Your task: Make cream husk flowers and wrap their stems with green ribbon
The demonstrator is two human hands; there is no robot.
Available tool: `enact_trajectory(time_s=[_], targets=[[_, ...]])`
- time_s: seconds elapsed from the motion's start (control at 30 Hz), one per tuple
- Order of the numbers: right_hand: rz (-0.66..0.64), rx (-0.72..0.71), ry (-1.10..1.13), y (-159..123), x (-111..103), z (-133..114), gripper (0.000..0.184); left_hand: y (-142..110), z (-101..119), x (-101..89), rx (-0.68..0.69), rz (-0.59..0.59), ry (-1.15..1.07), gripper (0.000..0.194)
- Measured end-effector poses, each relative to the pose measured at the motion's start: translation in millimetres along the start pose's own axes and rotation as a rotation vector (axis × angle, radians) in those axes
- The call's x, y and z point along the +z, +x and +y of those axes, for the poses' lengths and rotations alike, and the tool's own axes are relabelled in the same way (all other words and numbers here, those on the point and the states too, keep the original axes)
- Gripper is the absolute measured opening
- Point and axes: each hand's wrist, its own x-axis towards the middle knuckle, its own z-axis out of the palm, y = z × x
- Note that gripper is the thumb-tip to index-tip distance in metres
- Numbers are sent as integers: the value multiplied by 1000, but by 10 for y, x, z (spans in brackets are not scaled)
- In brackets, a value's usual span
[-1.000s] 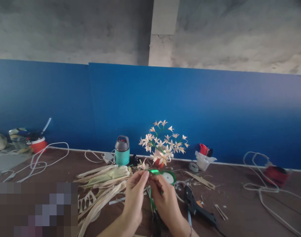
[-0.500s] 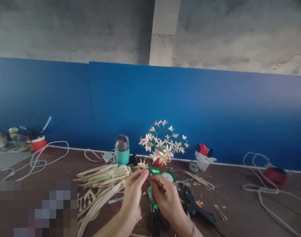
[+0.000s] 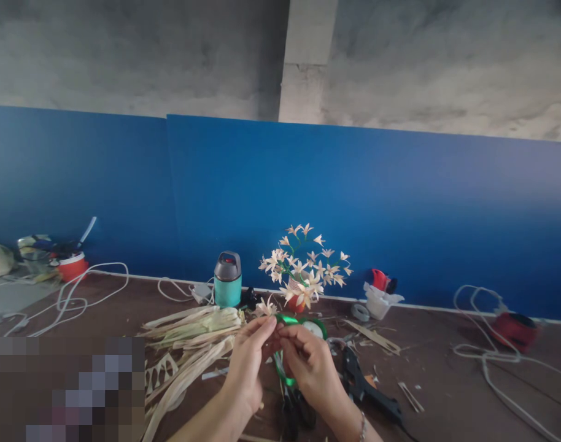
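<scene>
My left hand [image 3: 247,362] is closed in a pinch, with a pale husk flower [image 3: 266,307] at its fingertips; its stem is hidden by the fingers. My right hand [image 3: 310,362] pinches green ribbon [image 3: 285,372] close against the left fingertips, and a loop of it hangs below between the hands. Just behind the right hand lies a ribbon spool [image 3: 315,329] with a white core. Below the hands are scissors [image 3: 290,414] with black handles. A black glue gun [image 3: 367,387] lies right of my right wrist.
A pot of pale flowers [image 3: 303,270] stands behind the hands, beside a teal flask [image 3: 228,282]. Dried corn husks [image 3: 193,334] spread to the left. At the back right are a tape roll [image 3: 360,312] and a white container [image 3: 379,301]. White cables [image 3: 485,356] trail at the far right.
Both hands stay together at nearly the same spot. The right wrist has shifted slightly down and right, and the ribbon near the fingertips has turned a little.
</scene>
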Motion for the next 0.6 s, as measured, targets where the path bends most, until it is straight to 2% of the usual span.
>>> enact_trajectory(time_s=[0.07,0.17,0.3,0.37,0.47,0.6], targets=[[-10,-10,-20,17,-28,-29,21,27,14,-15,7,3,28,23],[13,-42,-164,45,-131,-120,22,83,76,-49,44,-35,120,25],[214,-92,-301,47,-249,-222,17,108,197,-51,101,-150,263,21],[256,-127,-298,40,-241,-234,15,85,236,-21,110,-197,341,21],[226,-108,-257,42,-177,-221,21,43,239,17,136,-240,427,24],[200,-51,-178,55,-134,-200,11,25,171,-10,218,-282,491,26]])
